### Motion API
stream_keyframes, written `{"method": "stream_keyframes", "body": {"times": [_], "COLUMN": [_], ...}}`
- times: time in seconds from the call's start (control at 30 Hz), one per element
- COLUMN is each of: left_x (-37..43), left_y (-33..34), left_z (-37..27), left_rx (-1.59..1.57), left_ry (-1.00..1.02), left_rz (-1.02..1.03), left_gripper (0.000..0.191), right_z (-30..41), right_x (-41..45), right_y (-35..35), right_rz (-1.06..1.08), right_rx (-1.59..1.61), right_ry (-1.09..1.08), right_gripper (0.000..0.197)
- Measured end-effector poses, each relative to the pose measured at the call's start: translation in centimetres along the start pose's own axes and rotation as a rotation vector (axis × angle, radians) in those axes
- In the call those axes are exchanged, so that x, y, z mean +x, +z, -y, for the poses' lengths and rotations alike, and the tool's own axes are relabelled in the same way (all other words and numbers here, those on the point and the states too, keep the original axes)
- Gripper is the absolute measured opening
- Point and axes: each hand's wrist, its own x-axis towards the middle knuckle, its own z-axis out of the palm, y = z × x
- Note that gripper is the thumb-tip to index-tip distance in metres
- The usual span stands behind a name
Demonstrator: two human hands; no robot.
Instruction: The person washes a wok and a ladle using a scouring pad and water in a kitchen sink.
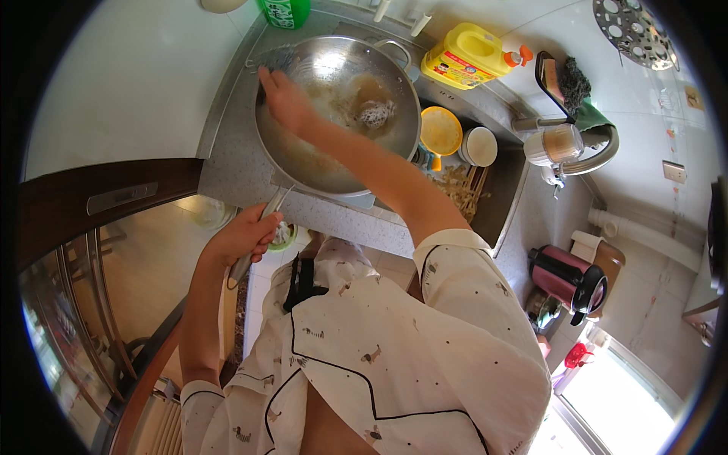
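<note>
A large steel wok (318,153) with a little cloudy, brownish liquid and foam in it sits tilted over the counter and the sink's left end. Below its rim, my left hand (244,234) is closed around the wok's long metal handle (277,202). My right hand (284,102) reaches over the wok's far left rim. At its fingertips is a blurred, greyish wiry thing (273,58), perhaps a wire scourer; the blur hides how the fingers hold it.
Right of the wok, the sink (500,199) holds an orange-handled strainer (441,131), white bowls (480,146) and chopsticks. A yellow detergent jug (469,57) stands behind. Further right are the faucet (597,156) and a pink electric kettle (569,278). A dark-framed door (114,182) borders the left.
</note>
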Motion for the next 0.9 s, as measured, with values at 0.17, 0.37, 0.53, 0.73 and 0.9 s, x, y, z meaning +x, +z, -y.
{"method": "stream_keyframes", "body": {"times": [0.17,0.37,0.53,0.73,0.9], "left_x": [-0.1,-0.5,-0.4,-0.1,1.6], "left_y": [0.4,0.8,0.6,0.4,-0.9], "left_z": [-0.4,-0.3,0.0,0.1,2.1], "left_rx": [0.008,0.005,-0.012,-0.077,-0.133], "left_ry": [0.02,0.058,0.039,0.024,0.029], "left_rz": [-0.003,-0.027,-0.024,0.025,0.059], "left_gripper": [0.024,0.024,0.023,0.022,0.023], "right_z": [-7.3,-16.0,-14.5,-11.3,-7.4], "right_x": [3.9,1.4,-5.6,-11.7,-13.9], "right_y": [0.9,-4.6,-10.3,-11.2,-8.8], "right_rz": [-0.122,0.038,0.248,0.38,0.615], "right_rx": [-0.472,-0.708,-0.76,-0.948,-0.621], "right_ry": [0.188,0.677,0.677,0.72,0.81], "right_gripper": [0.046,0.014,0.039,0.039,0.029]}}
